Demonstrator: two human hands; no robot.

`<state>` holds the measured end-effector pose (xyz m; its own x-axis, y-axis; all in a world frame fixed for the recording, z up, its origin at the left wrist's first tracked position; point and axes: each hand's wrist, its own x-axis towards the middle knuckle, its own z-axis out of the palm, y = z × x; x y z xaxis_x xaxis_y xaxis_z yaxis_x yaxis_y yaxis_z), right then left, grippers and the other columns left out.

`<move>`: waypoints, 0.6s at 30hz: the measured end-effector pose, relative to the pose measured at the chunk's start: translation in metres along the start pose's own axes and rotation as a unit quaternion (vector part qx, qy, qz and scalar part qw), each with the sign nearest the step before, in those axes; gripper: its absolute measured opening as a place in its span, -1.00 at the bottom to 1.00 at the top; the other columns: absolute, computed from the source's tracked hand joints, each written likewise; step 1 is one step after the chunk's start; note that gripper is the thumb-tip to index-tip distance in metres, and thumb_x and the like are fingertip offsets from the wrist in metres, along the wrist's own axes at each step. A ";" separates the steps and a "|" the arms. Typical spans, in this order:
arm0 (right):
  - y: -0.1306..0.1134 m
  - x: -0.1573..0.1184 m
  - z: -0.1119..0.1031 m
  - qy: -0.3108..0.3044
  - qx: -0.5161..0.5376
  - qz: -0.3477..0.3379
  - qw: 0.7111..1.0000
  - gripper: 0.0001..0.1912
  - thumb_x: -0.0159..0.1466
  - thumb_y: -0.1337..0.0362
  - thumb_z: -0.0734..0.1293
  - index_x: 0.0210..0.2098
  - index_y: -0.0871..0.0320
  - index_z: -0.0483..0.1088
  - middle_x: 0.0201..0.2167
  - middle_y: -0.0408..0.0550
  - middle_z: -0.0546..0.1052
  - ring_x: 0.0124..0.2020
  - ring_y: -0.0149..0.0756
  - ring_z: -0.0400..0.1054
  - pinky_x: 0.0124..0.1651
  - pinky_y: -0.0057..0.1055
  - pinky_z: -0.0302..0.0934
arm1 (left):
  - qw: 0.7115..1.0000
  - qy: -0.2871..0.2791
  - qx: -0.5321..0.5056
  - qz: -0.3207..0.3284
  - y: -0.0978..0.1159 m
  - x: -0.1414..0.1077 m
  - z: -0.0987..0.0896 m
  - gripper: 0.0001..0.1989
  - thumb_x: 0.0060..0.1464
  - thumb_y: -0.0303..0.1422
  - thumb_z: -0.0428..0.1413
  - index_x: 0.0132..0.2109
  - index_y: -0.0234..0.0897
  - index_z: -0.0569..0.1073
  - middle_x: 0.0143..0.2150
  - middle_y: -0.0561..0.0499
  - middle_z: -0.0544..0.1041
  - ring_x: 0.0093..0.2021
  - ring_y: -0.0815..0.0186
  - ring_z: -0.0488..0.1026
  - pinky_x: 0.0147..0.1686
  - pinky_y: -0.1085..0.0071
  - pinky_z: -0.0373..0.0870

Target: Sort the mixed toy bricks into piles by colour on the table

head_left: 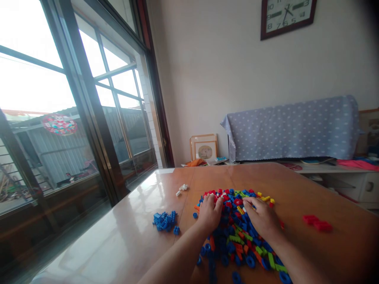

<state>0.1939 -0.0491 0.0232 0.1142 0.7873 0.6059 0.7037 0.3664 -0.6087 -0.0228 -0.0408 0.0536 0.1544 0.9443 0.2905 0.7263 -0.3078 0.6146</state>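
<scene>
A pile of mixed plastic building bricks, in blue, red, green, orange, yellow and white, lies on the wooden table. My left hand rests at the pile's far left part, fingers bent down among red and white bricks, the thumb apart from them. On the pile's right side is my right hand, its thumb and fingertips drawn close together beside red and blue bricks. Whatever may be between those fingertips is too small to make out. Blue wheel-like rings lie along the pile's near side.
A group of blue bricks sits left of the pile, with several white bricks farther back. Red bricks lie at the right. Beyond the table are a cloth-covered object on a cabinet, framed pictures and a window.
</scene>
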 end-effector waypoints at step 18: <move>-0.001 -0.003 -0.002 0.015 0.005 -0.004 1.000 -0.65 0.31 0.06 0.18 -0.17 0.07 0.51 -0.15 -0.01 0.61 -0.05 -0.13 0.46 0.04 -0.24 0.29 | 0.992 0.060 0.041 -0.107 -0.071 -0.073 -0.056 -0.35 0.24 0.06 -0.14 0.26 -0.28 0.33 0.37 -0.19 0.22 0.40 0.09 0.07 0.37 0.21 -0.02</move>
<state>0.1944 -0.0525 0.0228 0.1294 0.7697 0.6252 0.6982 0.3770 -0.6086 -0.1232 -0.0943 0.0303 -0.0869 0.9650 0.2474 0.7862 -0.0861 0.6120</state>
